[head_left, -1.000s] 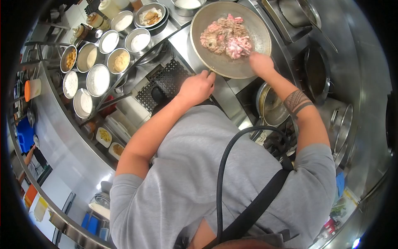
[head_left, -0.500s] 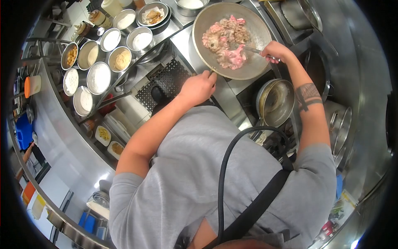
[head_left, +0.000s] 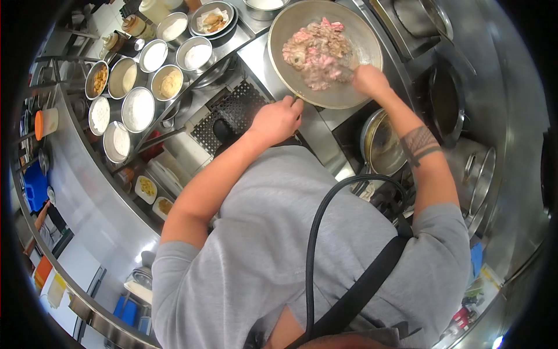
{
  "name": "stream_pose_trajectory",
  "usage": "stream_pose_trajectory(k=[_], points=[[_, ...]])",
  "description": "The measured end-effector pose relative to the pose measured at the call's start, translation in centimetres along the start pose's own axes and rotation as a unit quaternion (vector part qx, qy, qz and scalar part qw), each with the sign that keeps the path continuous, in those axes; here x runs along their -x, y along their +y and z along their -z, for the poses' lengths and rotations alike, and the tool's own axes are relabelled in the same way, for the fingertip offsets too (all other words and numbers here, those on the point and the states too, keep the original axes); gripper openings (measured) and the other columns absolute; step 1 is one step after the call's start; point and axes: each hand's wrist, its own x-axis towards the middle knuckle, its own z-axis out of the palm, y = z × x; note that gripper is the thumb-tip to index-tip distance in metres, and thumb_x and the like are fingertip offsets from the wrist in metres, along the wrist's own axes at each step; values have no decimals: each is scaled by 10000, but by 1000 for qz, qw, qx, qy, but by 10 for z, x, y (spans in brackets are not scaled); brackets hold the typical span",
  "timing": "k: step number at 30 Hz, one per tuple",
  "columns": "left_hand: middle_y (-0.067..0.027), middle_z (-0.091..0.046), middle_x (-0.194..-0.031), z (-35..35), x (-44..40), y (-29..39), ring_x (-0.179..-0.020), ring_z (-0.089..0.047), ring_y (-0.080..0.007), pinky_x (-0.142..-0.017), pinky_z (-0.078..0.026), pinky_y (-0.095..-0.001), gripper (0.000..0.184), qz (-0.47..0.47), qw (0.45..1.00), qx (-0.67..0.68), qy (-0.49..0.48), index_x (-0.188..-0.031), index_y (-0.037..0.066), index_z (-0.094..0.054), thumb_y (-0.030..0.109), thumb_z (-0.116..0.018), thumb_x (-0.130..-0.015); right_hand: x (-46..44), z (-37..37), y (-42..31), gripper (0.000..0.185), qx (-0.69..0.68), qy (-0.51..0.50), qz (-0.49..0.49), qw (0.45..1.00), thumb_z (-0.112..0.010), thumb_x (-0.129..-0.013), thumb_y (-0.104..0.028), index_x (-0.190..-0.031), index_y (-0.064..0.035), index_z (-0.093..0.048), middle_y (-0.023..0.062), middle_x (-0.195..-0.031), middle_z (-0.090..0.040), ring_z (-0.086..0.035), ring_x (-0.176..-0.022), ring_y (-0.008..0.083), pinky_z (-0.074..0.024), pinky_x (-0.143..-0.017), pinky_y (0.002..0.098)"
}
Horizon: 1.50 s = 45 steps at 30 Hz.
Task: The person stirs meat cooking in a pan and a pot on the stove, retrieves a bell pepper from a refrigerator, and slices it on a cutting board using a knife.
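Observation:
A large wok-like pan [head_left: 372,55] holds sliced meat [head_left: 317,49], partly pink and partly grey-brown. My left hand [head_left: 278,120] is closed around the pan's handle [head_left: 297,104] at its near edge. Over the right side of the pan, my right hand [head_left: 370,81] grips a metal cooking utensil [head_left: 345,71] whose tip is in the meat. Motion and my fingers hide most of that utensil, so its exact kind is unclear.
At left stand several metal containers of white powder [head_left: 138,109] and other ingredients. A bowl with browned food [head_left: 214,22] sits beyond them. Below the large pan is a second frying pan [head_left: 388,145]; a dark wok [head_left: 446,104] and a pot [head_left: 415,20] are at right.
My right hand has moved left and slightly down, with the utensil pushed further into the meat. The meat near its tip has shifted and blurs. My left hand stays on the handle.

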Motion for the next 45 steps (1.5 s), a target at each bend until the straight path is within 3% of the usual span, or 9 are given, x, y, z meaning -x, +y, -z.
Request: stream_pose_trajectory(k=[4, 10, 17, 19, 24, 32, 38, 40, 45], points=[[-152, -592, -891, 2, 0, 2, -751, -670, -335, -639, -550, -450, 238, 2, 1000, -1, -2, -1009, 28, -557, 176, -652, -848, -18, 22, 32, 324, -25, 60, -89, 994, -674, -845, -303, -925, 6, -728, 272, -962, -694, -678, -959, 406, -530, -868, 493], [-152, -592, -888, -2, 1, 3, -744, -667, -335, -635, -550, -452, 238, 11, 1000, 1, 8, -1023, 31, -565, 173, -648, -852, 31, 48, -11, 393, -6, -1, 36, 999, -692, -823, -345, -978, 15, -725, 241, -1003, -704, -681, -962, 403, -544, -855, 490], [-152, -591, -891, 0, 3, 3, -756, -667, -330, -636, -551, -452, 266, -1, 1000, -1, 16, -1059, 28, -571, 178, -652, -855, 9, 27, -13, 265, -14, 16, -47, 999, -565, -829, -162, -975, -20, -735, 232, -1034, -707, -681, -1002, 396, -545, -862, 483], [-138, -587, -863, -2, 4, 4, -754, -663, -326, -643, -552, -434, 323, 12, 1000, -2, 23, -1148, 61, -598, 186, -675, -860, 16, 40, -7, 346, 11, 28, -33, 999, -685, -837, -299, -981, 14, -716, 243, -1027, -703, -681, -975, 405, -549, -853, 485], [-133, -589, -883, -4, 9, 3, -758, -663, -330, -652, -554, -432, 390, 28, 999, 14, 34, -1217, 75, -587, 201, -683, -861, 18, 40, -12, 349, 30, -13, -53, 998, -600, -818, -211, -1081, -4, -701, 228, -1083, -702, -677, -1026, 390, -542, -880, 488], [-148, -616, -991, 8, 52, -6, -830, -670, -320, -705, -554, -436, 395, 100, 980, 158, 66, -1243, 74, -567, 254, -649, -901, 23, 29, -16, 334, -2, 13, -73, 997, -686, -832, -357, -1007, -80, -756, 208, -1029, -707, -674, -987, 385, -537, -875, 465], [-175, -659, -975, -100, 103, -87, -861, -673, -363, -761, -549, -464, 324, 125, 980, 156, 19, -1152, 47, -626, 197, -662, -868, 28, 26, -40, 369, 39, -61, -16, 997, -659, -846, -366, -1018, -50, -742, 225, -999, -696, -662, -984, 397, -509, -880, 453], [-208, -656, -1058, -132, 101, -105, -962, -663, -382, -844, -544, -465, 355, 220, 958, 161, -91, -1157, 14, -608, 164, -658, -840, 55, 37, -33, 425, -40, -13, -22, 999, -686, -847, -361, -1142, -56, -713, 243, -988, -693, -674, -972, 390, -504, -867, 417], [-245, -612, -1188, -215, 82, -122, -1129, -614, -385, -938, -528, -457, 441, 293, 913, 249, -136, -1170, -38, -565, 171, -687, -801, 98, 40, -44, 464, -42, 45, -134, 989, -699, -869, -359, -1228, -65, -683, 147, -890, -727, -688, -850, 238, -503, -819, 349]])
